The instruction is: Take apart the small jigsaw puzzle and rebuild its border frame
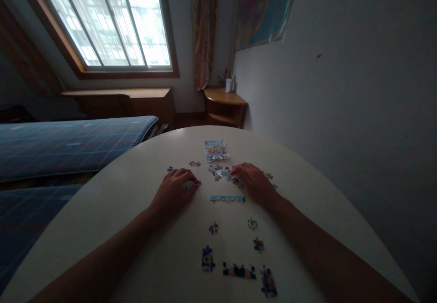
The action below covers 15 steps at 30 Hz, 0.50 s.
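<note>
Light-blue puzzle strip [227,199] is sitting joined, multicoloured knobbed pieces [213,228] are lying loose, your left hand [177,186] and right hand [254,182] are resting half-curled, hold unclear.

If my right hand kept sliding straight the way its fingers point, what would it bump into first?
Most likely the loose puzzle pieces just left of the right hand. They look so close that it may already be touching one; I can't tell.
</note>
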{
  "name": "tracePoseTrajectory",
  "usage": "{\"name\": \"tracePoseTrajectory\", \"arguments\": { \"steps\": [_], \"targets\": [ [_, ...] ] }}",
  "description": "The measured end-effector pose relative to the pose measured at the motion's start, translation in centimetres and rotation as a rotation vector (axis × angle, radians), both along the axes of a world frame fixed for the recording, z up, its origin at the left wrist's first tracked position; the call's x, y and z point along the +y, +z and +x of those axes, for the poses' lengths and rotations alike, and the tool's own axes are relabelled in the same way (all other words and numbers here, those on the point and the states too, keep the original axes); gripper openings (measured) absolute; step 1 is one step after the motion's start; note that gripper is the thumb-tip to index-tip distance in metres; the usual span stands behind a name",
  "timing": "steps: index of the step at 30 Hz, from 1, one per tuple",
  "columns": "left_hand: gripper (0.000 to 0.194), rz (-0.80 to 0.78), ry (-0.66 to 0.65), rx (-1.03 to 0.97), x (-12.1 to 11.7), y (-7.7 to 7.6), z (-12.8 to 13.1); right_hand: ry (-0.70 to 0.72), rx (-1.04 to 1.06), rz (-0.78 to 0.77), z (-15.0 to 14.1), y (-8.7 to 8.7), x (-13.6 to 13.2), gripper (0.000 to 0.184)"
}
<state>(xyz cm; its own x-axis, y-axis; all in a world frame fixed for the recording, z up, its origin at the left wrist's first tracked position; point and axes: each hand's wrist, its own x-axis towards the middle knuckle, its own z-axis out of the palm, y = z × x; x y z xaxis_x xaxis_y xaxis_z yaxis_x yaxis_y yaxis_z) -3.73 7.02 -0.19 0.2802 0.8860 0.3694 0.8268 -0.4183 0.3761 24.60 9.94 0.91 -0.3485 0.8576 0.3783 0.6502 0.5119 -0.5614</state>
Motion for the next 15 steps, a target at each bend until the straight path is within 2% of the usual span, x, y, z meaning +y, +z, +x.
{"name": "tracePoseTrajectory", "arguments": {
  "steps": [5,15],
  "targets": [
    [0.008,-0.007,-0.025,-0.044,0.25,-0.31,0.25,0.004,-0.006,0.003,0.00,0.08,-0.07,0.056],
    [0.005,-0.044,-0.016,-0.112,-0.11,0.05,0.62,0.007,-0.011,-0.008,0.03,0.08,-0.04,0.056]
  ]
}}
